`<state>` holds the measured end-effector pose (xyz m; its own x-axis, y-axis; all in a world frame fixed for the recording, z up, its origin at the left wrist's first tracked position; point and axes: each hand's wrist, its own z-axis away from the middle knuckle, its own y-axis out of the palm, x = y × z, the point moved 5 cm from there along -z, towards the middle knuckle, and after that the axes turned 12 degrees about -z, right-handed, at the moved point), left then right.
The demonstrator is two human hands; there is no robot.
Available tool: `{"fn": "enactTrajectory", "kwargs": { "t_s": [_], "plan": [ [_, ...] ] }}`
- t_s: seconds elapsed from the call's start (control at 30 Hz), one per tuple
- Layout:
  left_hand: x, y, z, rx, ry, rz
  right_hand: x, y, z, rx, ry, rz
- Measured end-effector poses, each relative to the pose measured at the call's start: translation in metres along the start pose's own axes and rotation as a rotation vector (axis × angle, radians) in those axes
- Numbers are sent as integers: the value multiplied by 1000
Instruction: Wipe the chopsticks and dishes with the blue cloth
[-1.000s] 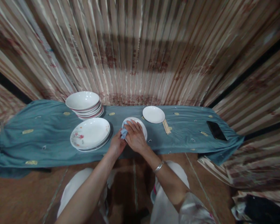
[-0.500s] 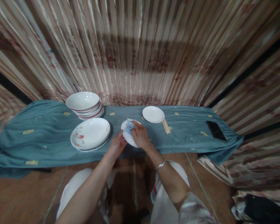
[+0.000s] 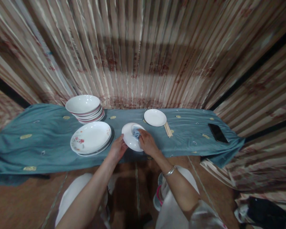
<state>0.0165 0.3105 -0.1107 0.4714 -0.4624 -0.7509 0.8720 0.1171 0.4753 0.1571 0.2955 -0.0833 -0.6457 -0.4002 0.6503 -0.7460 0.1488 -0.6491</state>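
Note:
A small white plate point(image 3: 131, 142) is gripped at its left edge by my left hand point(image 3: 118, 148), thumb on the upper side. On the plate's face lies a bunched light-blue cloth point(image 3: 135, 130), pinched in the fingers of my right hand point(image 3: 147, 143). Left of the plate stands a pile of white plates with a floral pattern point(image 3: 91, 136). Behind that pile rises a stack of white bowls point(image 3: 83, 105) with reddish rims. Farther back on the right, another small white plate point(image 3: 155, 117) with a dark rim rests beside some wooden chopsticks point(image 3: 168, 129).
A teal patterned cloth point(image 3: 188, 143) covers the long, narrow table. Toward its right end lies a black phone point(image 3: 217, 133). Striped curtains point(image 3: 124, 57) hang close behind the table. On the floor, a dark bag point(image 3: 264, 211) sits at lower right, and a pail with a pink edge point(image 3: 158, 194) stands by my right leg.
My right hand and the cloth have shifted from the plate's upper part down toward its middle right. My left hand keeps its hold on the plate's edge. The view has moved slightly.

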Motion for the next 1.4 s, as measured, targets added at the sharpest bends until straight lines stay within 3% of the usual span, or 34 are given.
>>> {"fn": "enactTrajectory", "kwargs": {
  "t_s": [0.2, 0.47, 0.7, 1.1, 1.4],
  "plan": [
    [0, -3, -3, -41, -14, -5, 18, 3, 12, 16, -105, -138],
    [-2, -3, -2, 15, 66, -38, 41, 20, 17, 81, -189, -13],
    [-9, 9, 6, 197, 192, -117, 44, 13, 5, 73, -198, 4],
    [-8, 13, 10, 219, 202, -121, 12, -7, -22, -115, -134, -79],
    [-7, 10, 9, 185, 173, -104, -26, -8, -23, -158, 77, -32]
  ]
}}
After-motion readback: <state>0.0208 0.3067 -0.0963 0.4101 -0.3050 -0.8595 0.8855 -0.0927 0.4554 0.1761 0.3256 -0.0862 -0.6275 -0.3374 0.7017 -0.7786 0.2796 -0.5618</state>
